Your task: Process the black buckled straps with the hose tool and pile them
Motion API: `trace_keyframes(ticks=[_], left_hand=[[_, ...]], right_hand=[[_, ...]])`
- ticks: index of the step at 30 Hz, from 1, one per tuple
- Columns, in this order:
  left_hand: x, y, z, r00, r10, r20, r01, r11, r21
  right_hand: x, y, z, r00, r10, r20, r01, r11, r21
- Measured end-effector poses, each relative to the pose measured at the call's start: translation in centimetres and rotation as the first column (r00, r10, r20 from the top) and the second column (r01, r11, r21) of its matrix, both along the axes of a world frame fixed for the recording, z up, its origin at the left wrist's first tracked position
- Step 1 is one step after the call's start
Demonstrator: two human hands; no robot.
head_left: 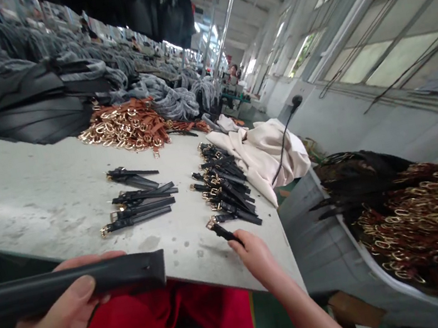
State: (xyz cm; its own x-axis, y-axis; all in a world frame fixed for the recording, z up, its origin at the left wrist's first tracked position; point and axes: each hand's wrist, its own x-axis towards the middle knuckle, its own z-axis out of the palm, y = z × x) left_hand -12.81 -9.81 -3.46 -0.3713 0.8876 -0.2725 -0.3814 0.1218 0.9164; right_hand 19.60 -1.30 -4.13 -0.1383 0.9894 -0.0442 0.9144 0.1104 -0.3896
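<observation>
My left hand [69, 300] grips a long, flat black leather strap [128, 271], thumb on top, near the table's front edge. The strap's cut end points right and its other end runs out of view at the left. Between the fingers of my right hand [251, 249] is a short black buckle strap [225, 233] with a gold buckle at its far end. Just beyond that hand lies a pile of black buckle straps [227, 185]. Farther left, a smaller group of black buckle straps [141, 206] rests on the table [59, 198].
Behind the straps sit a heap of brown straps with gold rings [131, 125] and dark folded material [22, 102]. Cream cloth [264, 156] hangs over the table's right edge. A large bin [373, 267] at the right holds many brown, ringed pieces.
</observation>
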Motion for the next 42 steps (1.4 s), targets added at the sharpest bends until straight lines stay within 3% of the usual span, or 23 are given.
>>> trace_keyframes(ticks=[5,10,13,15,18,21,25,29,32,37,42], left_hand=[[0.6,-0.4,1.2,0.995,0.017,0.103,-0.016,1.000,-0.017],[0.7,-0.9,3.1,0.998,0.051,0.036,-0.051,0.999,-0.006],[0.5,-1.3,3.7,0.997,0.063,0.038,-0.062,0.998,-0.017],[0.3,-1.4,3.6,0.996,0.079,0.032,-0.079,0.997,-0.014],[0.0,-1.2,3.2,0.993,0.110,0.038,-0.110,0.994,-0.004],[-0.2,-1.1,2.7,0.990,0.122,0.063,-0.123,0.992,0.007],[-0.7,-1.4,2.3,0.996,0.075,0.045,-0.077,0.996,0.049],[-1.7,-2.2,2.1,0.992,0.102,0.074,-0.106,0.993,0.051],[-2.3,-2.7,2.2,0.988,0.117,0.104,-0.121,0.992,0.035],[-2.2,-2.2,2.4,0.980,0.170,0.108,-0.177,0.982,0.060],[-0.6,-0.4,2.5,0.990,0.114,0.080,-0.124,0.984,0.129]], right_hand=[[2.9,4.2,0.3,0.999,-0.001,-0.032,0.000,1.000,-0.013],[4.9,8.7,0.8,0.984,0.035,0.173,-0.041,0.999,0.029],[5.2,10.5,1.0,0.941,0.029,0.338,-0.101,0.975,0.196],[4.4,10.7,1.1,0.916,0.002,0.401,-0.168,0.910,0.380],[0.6,9.7,0.7,0.914,0.154,0.376,-0.336,0.807,0.485],[-5.8,8.3,0.0,0.847,0.424,0.319,-0.526,0.754,0.393],[-14.5,8.0,-0.7,0.770,0.603,0.209,-0.638,0.728,0.252],[-18.2,8.2,-0.6,0.785,0.590,0.192,-0.617,0.773,0.148],[-16.6,6.9,-0.6,0.815,0.547,0.192,-0.571,0.816,0.095],[-9.7,2.6,-0.7,0.870,0.468,0.152,-0.480,0.876,0.053],[-6.6,0.6,-1.2,0.907,0.417,0.065,-0.421,0.892,0.166]])
